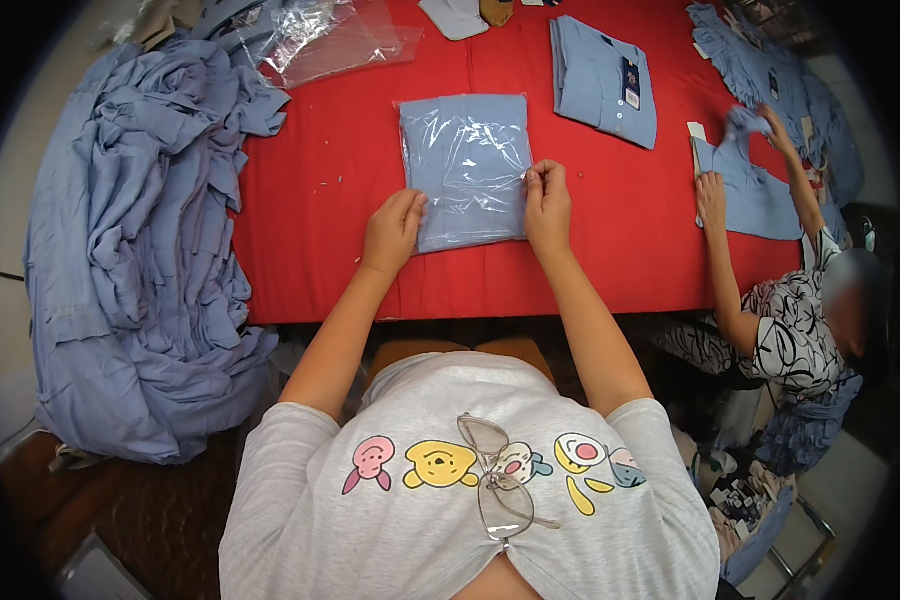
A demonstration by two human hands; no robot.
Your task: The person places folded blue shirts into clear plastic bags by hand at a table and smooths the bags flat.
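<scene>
A folded blue shirt in a clear plastic bag (467,170) lies flat in front of me on the red-covered table (315,255). At its left edge my left hand (394,229) is closed, fingertips pinching the side of the bag. My right hand (548,205) grips the opposite edge, a little higher, between thumb and fingers. Light glints off creases in the plastic. Beyond my right hand lies another folded blue shirt (595,85), unbagged, with a dark tag on it.
Loose blue garments (135,220) are heaped at the left. Clear plastic bags (330,45) lie at the far left of the table. At the right, a co-worker (795,330) handles a blue garment (745,185); more blue garments (770,75) are piled behind it.
</scene>
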